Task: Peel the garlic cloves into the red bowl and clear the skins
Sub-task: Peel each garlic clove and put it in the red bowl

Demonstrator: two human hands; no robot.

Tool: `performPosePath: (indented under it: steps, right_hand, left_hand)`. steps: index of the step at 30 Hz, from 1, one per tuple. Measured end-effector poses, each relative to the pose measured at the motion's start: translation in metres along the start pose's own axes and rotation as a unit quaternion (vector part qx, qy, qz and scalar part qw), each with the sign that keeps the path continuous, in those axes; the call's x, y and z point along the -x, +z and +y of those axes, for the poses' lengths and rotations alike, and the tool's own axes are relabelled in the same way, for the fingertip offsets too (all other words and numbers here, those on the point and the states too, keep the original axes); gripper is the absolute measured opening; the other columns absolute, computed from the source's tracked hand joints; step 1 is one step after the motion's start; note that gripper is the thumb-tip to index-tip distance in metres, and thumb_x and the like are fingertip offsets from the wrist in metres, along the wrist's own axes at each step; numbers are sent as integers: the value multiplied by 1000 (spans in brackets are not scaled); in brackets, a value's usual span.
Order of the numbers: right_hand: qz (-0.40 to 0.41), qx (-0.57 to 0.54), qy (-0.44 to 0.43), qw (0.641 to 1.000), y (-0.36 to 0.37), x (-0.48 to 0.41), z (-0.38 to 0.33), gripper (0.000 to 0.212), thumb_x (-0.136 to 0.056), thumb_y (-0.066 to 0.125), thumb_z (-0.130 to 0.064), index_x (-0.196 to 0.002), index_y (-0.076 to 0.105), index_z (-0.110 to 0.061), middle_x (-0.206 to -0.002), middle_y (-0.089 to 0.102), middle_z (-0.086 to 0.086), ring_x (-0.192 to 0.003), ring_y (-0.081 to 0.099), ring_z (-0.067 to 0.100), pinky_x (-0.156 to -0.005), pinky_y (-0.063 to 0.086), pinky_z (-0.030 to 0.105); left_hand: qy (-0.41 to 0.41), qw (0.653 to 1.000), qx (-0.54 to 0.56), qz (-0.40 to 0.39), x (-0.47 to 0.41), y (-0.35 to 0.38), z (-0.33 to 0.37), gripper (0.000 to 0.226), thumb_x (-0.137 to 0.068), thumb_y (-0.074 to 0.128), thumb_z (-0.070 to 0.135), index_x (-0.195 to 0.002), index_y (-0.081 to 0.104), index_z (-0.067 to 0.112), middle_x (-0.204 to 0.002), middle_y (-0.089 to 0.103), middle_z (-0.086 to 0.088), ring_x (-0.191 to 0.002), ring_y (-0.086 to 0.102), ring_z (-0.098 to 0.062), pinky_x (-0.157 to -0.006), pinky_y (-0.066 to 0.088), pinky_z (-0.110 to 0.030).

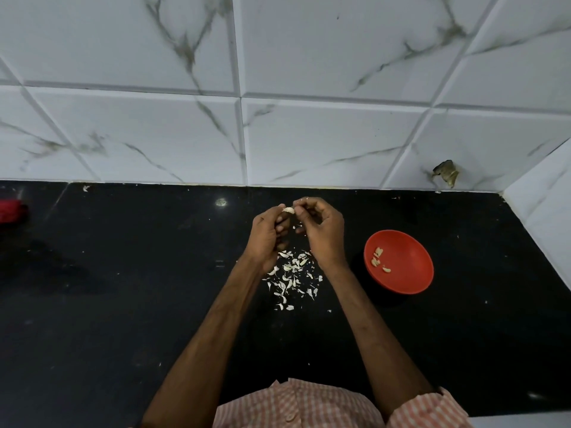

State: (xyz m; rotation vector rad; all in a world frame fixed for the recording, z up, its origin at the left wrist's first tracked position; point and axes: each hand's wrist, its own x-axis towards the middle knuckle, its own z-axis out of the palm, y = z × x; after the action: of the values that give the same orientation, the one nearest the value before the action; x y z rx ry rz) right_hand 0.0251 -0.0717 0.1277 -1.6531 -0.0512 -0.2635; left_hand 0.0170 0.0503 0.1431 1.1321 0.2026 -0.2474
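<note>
Above the black counter, my left hand [269, 236] holds a pale garlic clove [289, 210] at its fingertips. My right hand [321, 230] pinches at the clove's right end with thumb and forefinger. Both hands hover over a scattered pile of white garlic skins [292, 276] lying on the counter. The red bowl [404, 273] sits to the right of my right wrist, with several peeled cloves [378, 260] in its left part.
The black counter [123, 288] runs back to a white marble-tiled wall [278, 118], with a side wall at the far right. A red object [10, 210] lies at the far left edge. A few stray skin bits lie near the back wall.
</note>
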Motion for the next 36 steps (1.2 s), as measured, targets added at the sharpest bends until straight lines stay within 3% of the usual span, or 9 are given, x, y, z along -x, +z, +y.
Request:
performPosePath:
  steps: [7, 11, 16, 21, 24, 27, 31, 33, 36]
  right_hand:
    - [-19, -38, 4, 999, -2, -1, -5, 21, -85, 74, 2, -94, 72, -17, -93, 75, -1, -91, 69, 14, -82, 58, 31]
    - [16, -111, 87, 990, 1, 0, -7, 17, -85, 72, 6, -93, 71, -9, -91, 73, 8, -88, 68, 23, -87, 56, 43]
    - [78, 44, 1, 996, 16, 6, -9, 18, -81, 79, 0, -94, 70, -7, -90, 73, -3, -82, 68, 1, -78, 54, 18]
    - [97, -155, 150, 972, 12, 2, -10, 17, -88, 71, 4, -103, 68, -4, -87, 72, -2, -79, 69, 2, -71, 58, 27]
    - [62, -183, 177, 965, 6, 3, -7, 20, -94, 65, 0, -108, 72, -13, -93, 72, -5, -84, 68, 1, -74, 59, 27]
    - [46, -173, 168, 969, 5, 2, -6, 18, -97, 61, -3, -107, 73, -13, -99, 72, -9, -84, 66, -1, -74, 59, 27]
    - [45, -187, 181, 965, -1, 2, -4, 17, -98, 60, -5, -108, 72, -12, -92, 71, -6, -77, 60, 2, -75, 59, 28]
    - [39, -203, 188, 960, -3, 3, -3, 18, -97, 60, -1, -108, 71, -11, -91, 73, -3, -79, 63, 4, -78, 60, 30]
    - [31, -224, 187, 956, -6, 4, -2, 22, -93, 62, 7, -103, 70, -11, -94, 75, -1, -86, 67, 8, -80, 61, 30]
  left_hand:
    - [-13, 999, 24, -20, 1, 0, -4, 43, -105, 42, 27, -62, 39, 22, -51, 31, 9, -44, 22, -3, -40, 15, -18]
    - [8, 1000, 7, -10, -1, 0, -7, 43, -105, 42, 28, -63, 42, 22, -54, 33, 8, -43, 25, -3, -38, 20, -17]
    - [2, 998, 48, 32, -4, 2, -13, 44, -104, 44, 29, -61, 43, 22, -54, 33, 8, -43, 26, -4, -37, 19, -18]
    - [8, 991, 134, 10, -8, -3, -10, 42, -105, 40, 28, -64, 40, 24, -55, 33, 9, -43, 23, -3, -36, 17, -17]
    - [45, 998, 8, 42, -7, -5, -12, 40, -105, 43, 29, -65, 42, 22, -58, 36, 5, -46, 26, -6, -39, 22, -18]
    - [124, 977, -158, 65, -10, -12, -26, 38, -105, 48, 26, -69, 51, 16, -60, 46, 1, -49, 39, -6, -46, 34, -19]
    - [140, 858, -491, 59, -18, -35, -52, 23, -100, 56, 42, -85, 62, 24, -74, 66, 8, -65, 60, -9, -64, 49, -35]
    - [117, 814, -569, 34, -18, -39, -59, 13, -95, 63, 35, -103, 59, 26, -94, 68, 11, -84, 65, -11, -73, 50, -35]
    - [125, 779, -614, 15, -20, -39, -66, 23, -95, 60, 18, -117, 60, 24, -110, 67, 7, -101, 65, -18, -81, 51, -36]
